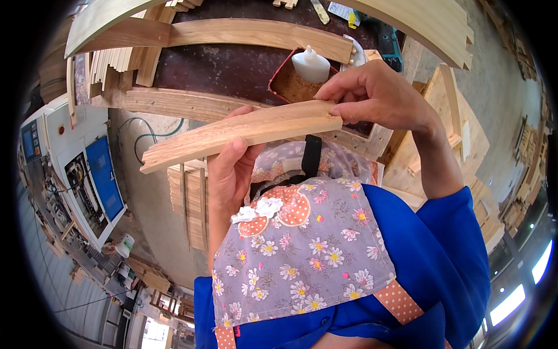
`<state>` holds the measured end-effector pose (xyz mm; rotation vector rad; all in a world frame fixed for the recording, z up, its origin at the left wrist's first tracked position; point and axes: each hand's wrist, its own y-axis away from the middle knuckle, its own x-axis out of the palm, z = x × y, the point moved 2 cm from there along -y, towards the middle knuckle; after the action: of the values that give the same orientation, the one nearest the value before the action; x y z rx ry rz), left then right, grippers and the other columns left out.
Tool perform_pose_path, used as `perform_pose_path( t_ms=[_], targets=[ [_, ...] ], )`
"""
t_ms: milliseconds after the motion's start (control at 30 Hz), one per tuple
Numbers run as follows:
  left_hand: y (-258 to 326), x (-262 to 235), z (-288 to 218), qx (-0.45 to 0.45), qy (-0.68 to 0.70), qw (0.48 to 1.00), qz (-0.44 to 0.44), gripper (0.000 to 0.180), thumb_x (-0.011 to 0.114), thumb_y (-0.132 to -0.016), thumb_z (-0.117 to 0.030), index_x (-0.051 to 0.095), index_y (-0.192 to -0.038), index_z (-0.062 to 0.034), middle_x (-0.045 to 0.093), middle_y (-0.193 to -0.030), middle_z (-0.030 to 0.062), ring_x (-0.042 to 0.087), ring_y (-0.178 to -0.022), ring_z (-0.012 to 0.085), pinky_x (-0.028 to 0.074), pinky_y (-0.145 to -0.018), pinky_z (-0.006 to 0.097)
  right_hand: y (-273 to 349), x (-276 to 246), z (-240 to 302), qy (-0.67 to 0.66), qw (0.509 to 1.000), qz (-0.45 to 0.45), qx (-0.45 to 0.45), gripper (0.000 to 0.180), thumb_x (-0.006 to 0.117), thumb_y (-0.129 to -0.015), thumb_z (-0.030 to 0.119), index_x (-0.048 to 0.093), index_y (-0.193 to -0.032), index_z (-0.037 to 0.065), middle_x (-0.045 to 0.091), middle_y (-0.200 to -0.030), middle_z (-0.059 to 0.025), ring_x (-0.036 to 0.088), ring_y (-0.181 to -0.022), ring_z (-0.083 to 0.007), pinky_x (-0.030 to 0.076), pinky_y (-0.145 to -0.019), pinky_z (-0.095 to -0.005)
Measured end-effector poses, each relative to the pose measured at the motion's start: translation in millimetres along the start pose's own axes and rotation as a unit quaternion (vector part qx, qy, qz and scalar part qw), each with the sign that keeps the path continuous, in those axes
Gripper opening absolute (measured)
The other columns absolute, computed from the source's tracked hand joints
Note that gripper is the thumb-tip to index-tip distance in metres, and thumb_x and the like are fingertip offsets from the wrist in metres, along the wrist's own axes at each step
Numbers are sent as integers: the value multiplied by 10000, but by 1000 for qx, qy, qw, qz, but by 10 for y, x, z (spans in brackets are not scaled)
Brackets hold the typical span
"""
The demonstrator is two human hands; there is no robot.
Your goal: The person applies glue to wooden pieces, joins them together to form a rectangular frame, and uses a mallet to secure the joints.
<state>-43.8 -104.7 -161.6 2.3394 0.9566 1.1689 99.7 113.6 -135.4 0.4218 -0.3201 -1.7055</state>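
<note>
A slightly curved, pale wooden piece (250, 131) is held up in front of my apron, its notched end to the left. My left hand (229, 168) grips it from below near the middle, thumb on the near face and fingers behind. At the right end, my right hand (381, 96) is closed, with thumb and index finger pinching the wood beside a small dark mark. Whether anything tiny sits between those fingertips is hidden. Just beyond the piece, a white squeeze bottle (312, 67) stands in a red-edged box (274, 78) of brown, grainy material.
Long curved boards (250, 33) lie across the dark bench (203, 70), and another curved board (418, 26) arches over its far right. A teal power tool (389, 43) rests near it. Stacked wood (189, 203) stands below left. A white machine cabinet (64, 136) is at far left.
</note>
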Motion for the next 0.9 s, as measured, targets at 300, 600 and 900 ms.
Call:
perform_pose_path(
  t_ms=[300, 600, 900],
  targets=[
    [-3, -16, -55, 4, -17, 1000, 12, 529, 651, -851, -98, 399, -1290, 57, 447, -1346, 189, 530, -1185, 251, 525, -955, 327, 17, 1, -118, -44, 999, -13, 3, 252, 607, -854, 110, 658, -1056, -32, 669, -769, -73, 629, -699, -97, 505, -621, -234],
    [-3, 19, -44, 4, -35, 999, 2, 530, 650, -853, -100, 403, -1294, 58, 464, -1328, 180, 540, -1172, 243, 534, -939, 319, -38, 99, -34, 25, 999, -45, 19, 250, 603, -868, 195, 665, -979, -20, 663, -753, -70, 625, -691, -96, 484, -610, -221],
    [21, -104, -101, 12, -21, 1000, 11, 562, 643, -856, -129, 387, -1314, 73, 458, -1343, 186, 540, -1174, 242, 525, -949, 331, 23, -16, -30, -83, 996, -6, 30, 314, 588, -829, 131, 631, -1064, -74, 686, -830, -94, 646, -762, -117, 507, -694, -239]
  ],
)
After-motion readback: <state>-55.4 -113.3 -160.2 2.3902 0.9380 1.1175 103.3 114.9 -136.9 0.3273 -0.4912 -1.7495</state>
